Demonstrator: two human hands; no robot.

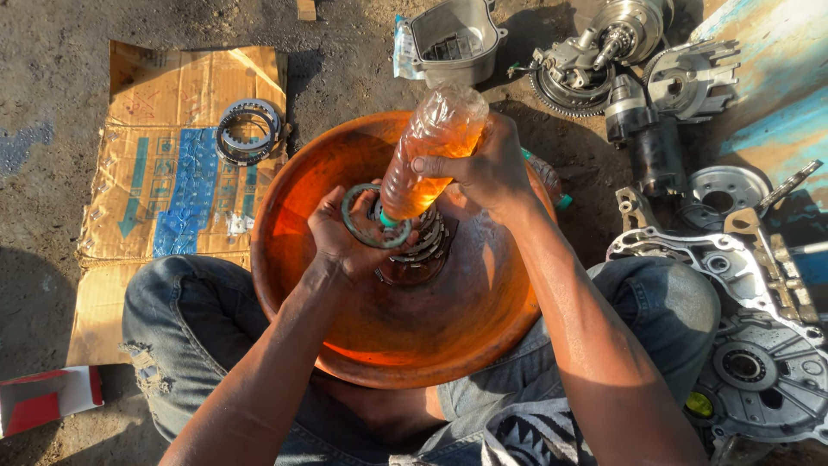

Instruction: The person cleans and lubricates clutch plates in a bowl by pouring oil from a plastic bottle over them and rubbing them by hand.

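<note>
Right hand [487, 168] fingers grip the inverted oil bottle [429, 151]. Left hand [345, 237] fingers pinch a ring plate [355, 226] (over the orange basin [293, 198]). Best poured slowly, directly onto the plate.

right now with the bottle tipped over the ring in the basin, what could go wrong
1. The right hand tilts the plastic bottle of amber liquid steeply; its mouth sits near the ring, so liquid may splash past the orange basin onto the jeans.
2. The left hand has only a fingertip grip on the ring; wetted, it could slip.
3. The basin rests between the knees and might tip.
</note>
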